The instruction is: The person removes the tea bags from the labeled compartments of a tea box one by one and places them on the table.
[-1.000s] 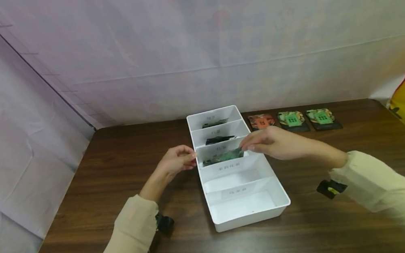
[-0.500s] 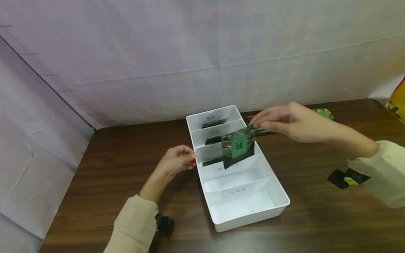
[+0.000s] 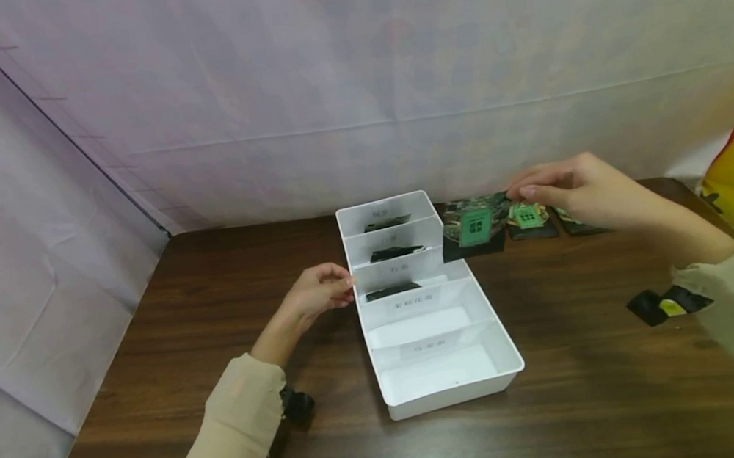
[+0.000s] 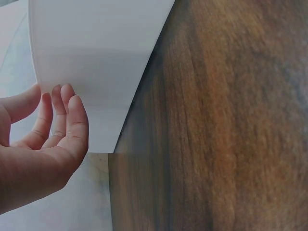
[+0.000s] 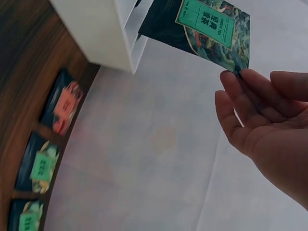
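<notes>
My right hand (image 3: 575,183) pinches a corner of a dark green tea sachet (image 3: 475,224), which hangs beside the back right of a white divided box (image 3: 447,405). In the right wrist view the fingertips grip one corner of the sachet (image 5: 207,29), whose green label reads "GREEN TEA". My left hand (image 3: 321,291) holds the box's left rim, its thumb tip at the edge and the other fingers loosely bent by the outer wall, as the left wrist view shows. Dark sachets lie in the box's three back compartments, one of them a black sachet (image 3: 393,290).
Behind the held sachet, sachets lie in a row on the wooden table (image 3: 581,385): an orange-labelled sachet (image 5: 64,106), a green-labelled sachet (image 3: 530,219) and another green-labelled sachet (image 5: 26,216). A pale cloth (image 3: 261,99) hangs along the table's back edge.
My right hand has lifted the green tea sachet out of the middle compartment and carried it right and toward the back, clear of the box. My left hand stays at the rim.
</notes>
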A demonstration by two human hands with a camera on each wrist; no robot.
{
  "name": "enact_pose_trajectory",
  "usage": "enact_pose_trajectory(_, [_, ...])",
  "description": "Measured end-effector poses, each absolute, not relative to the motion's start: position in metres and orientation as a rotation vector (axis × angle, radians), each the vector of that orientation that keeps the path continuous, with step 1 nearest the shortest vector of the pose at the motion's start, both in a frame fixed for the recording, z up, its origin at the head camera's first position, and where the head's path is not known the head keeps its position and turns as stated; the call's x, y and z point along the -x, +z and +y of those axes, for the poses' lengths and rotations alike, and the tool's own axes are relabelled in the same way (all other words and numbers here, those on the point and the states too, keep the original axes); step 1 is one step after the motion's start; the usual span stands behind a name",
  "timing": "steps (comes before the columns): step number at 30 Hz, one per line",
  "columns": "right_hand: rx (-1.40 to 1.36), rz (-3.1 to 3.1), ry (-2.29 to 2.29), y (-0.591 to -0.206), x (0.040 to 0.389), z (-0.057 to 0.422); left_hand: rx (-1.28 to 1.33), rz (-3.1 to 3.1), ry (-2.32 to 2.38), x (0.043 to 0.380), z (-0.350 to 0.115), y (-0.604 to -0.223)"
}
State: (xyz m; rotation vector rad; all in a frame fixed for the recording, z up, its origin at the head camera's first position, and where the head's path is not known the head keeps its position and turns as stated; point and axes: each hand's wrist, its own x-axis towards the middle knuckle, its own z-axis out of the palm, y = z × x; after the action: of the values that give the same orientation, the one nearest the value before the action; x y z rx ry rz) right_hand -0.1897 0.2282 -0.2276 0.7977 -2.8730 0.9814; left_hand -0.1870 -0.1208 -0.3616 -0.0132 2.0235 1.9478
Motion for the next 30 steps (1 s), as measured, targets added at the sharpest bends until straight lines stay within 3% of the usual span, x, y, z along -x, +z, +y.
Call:
enact_pose_trajectory(10, [-0.583, -3.088, 0.937, -0.242, 0.21, 0.263, -0.006, 2.011, 1.956, 0.187, -0.121, -0.361])
enact_pose_trajectory(19, [-0.725, -3.16, 1.001, -0.274, 0.228, 0.287, -0.01, 2.015, 1.952, 0.187, -0.121, -0.36])
enact_pose_trajectory(30, [-0.683, -3.233, 1.115, -0.311, 0.232, 0.283, -0.015, 2.005, 1.955, 0.187, -0.12, -0.36])
